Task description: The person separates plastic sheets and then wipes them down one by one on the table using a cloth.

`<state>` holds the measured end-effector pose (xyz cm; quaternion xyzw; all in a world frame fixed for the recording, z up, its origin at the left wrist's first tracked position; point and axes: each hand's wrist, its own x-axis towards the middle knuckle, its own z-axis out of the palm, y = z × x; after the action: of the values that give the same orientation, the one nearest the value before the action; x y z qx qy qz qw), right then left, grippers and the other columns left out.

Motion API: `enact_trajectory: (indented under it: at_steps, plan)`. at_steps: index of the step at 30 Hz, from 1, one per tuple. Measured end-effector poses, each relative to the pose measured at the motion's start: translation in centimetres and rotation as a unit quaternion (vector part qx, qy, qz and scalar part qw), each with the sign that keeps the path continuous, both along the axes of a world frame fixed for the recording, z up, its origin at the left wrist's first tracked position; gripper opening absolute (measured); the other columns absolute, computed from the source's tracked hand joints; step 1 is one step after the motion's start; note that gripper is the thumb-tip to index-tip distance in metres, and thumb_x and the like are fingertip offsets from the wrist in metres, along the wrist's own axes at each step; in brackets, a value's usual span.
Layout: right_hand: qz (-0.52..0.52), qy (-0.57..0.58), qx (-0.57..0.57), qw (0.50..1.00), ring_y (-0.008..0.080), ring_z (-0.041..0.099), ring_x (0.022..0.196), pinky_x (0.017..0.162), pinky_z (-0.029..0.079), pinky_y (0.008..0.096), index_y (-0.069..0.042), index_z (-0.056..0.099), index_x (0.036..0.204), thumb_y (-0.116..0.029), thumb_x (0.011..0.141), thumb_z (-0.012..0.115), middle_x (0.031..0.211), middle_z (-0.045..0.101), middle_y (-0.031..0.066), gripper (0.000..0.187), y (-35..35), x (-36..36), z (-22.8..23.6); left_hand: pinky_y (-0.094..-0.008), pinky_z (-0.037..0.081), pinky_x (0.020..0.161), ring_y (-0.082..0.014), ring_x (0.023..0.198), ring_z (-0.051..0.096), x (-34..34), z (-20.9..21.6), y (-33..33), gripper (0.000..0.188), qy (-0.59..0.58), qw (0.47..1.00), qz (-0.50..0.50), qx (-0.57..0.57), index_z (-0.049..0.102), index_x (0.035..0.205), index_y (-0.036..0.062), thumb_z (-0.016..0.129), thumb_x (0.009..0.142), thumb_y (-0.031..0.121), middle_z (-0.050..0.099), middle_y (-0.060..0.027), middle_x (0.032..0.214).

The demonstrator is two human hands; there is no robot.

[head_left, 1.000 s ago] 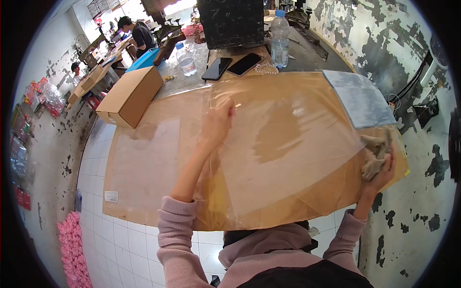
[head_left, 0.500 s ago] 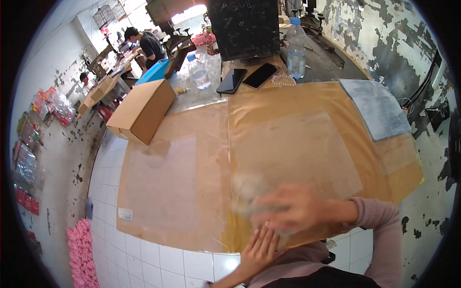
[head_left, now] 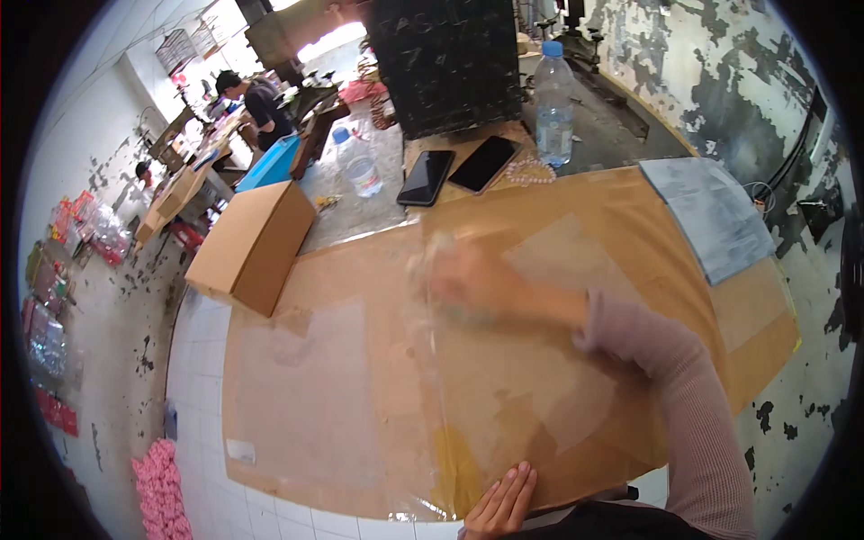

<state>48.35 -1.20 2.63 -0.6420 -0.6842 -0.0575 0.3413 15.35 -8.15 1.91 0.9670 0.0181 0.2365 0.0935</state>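
My right hand (head_left: 477, 279) is on the brown-covered work surface (head_left: 576, 468), over the far part of its middle seam. Motion smears the fingers, but they seem closed round a pale rag-like wad (head_left: 436, 255). My left hand (head_left: 504, 499) lies flat at the near edge with its fingers stretched out, holding nothing. Between the hands, a translucent sheet (head_left: 558, 396) lies on the right half, partly covered by my right forearm. Another pale sheet (head_left: 310, 396) lies on the left half.
A cardboard box (head_left: 243, 247) stands at the far left. Two phones (head_left: 426, 178), a bead string (head_left: 531, 173) and water bottles (head_left: 553, 108) sit along the back, before a black board (head_left: 441, 63). A grey panel (head_left: 706, 216) lies far right. A person (head_left: 261, 108) works at the back.
My right hand has swept away from me and to the left with the pale wad, leaving my left hand. The left hand stays flat near the edge. The view has shifted slightly.
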Motion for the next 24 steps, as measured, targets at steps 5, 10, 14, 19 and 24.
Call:
enact_trajectory:
  at_steps: [5, 10, 14, 19, 24]
  plan:
    - [0.269, -0.107, -0.016, 0.957, 0.023, 0.058, 0.086, 0.071, 0.049, 0.0369, -0.007, 0.061, 0.102, -0.022, 0.077, 0.054, 0.105, 0.06, 0.01, 0.029, -14.3, -13.6, 0.2, -0.0261, 0.049, 0.087, -0.0157, 0.106, 0.06, -1.1, -7.3, -0.1, 0.027, -0.224, 0.962, 0.006, 0.159, 0.064, 0.11, 0.0062, 0.046, 0.091, 0.012, 0.064, -0.0062, 0.112]
    - [-0.035, -0.09, -0.096, 0.991, 0.0247, 0.057, 0.081, 0.067, 0.044, 0.0392, -0.012, 0.064, 0.092, -0.02, 0.079, 0.055, 0.087, 0.062, 0.0058, 0.018, -15.1, 1.3, 0.3, -0.0261, 0.048, 0.086, -0.014, 0.105, 0.06, -0.8, -3.8, -0.2, 0.032, -0.054, 0.975, -0.007, 0.214, 0.064, 0.113, 0.0094, 0.046, 0.087, 0.007, 0.063, -0.0037, 0.115]
    - [-0.303, -0.209, -0.005, 0.93, 0.0304, 0.057, 0.078, 0.069, 0.044, 0.0399, -0.01, 0.065, 0.1, -0.021, 0.084, 0.053, 0.092, 0.063, 0.0098, 0.023, -19.1, 12.9, -1.3, -0.0242, 0.048, 0.085, -0.0147, 0.105, 0.06, 0.4, 0.9, -0.5, 0.031, 0.065, 0.997, -0.028, 0.003, 0.064, 0.113, 0.0093, 0.047, 0.086, 0.01, 0.061, -0.0035, 0.118]
    - [-0.157, 0.207, -0.082, 0.962, 0.0296, 0.058, 0.087, 0.077, 0.046, 0.0396, -0.003, 0.061, 0.102, -0.019, 0.086, 0.051, 0.101, 0.061, 0.0141, 0.025, -15.0, 3.3, 1.9, -0.0207, 0.048, 0.071, -0.0085, 0.078, 0.064, 0.5, -3.7, 0.5, 0.017, -0.126, 0.977, 0.004, 0.173, 0.072, 0.089, 0.016, 0.066, 0.076, 0.006, 0.069, 0.0027, 0.091]
    - [-0.016, -0.192, -0.019, 0.981, 0.0226, 0.057, 0.082, 0.071, 0.047, 0.039, -0.009, 0.062, 0.092, -0.019, 0.072, 0.059, 0.104, 0.06, 0.0112, 0.022, -19.7, -13.6, 0.2, -0.0192, 0.039, 0.057, -0.0054, 0.069, 0.06, -0.6, -4.2, 0.3, 0.019, -0.112, 0.979, -0.003, 0.172, 0.072, 0.089, 0.0184, 0.073, 0.072, 0.01, 0.065, 0.0088, 0.084]
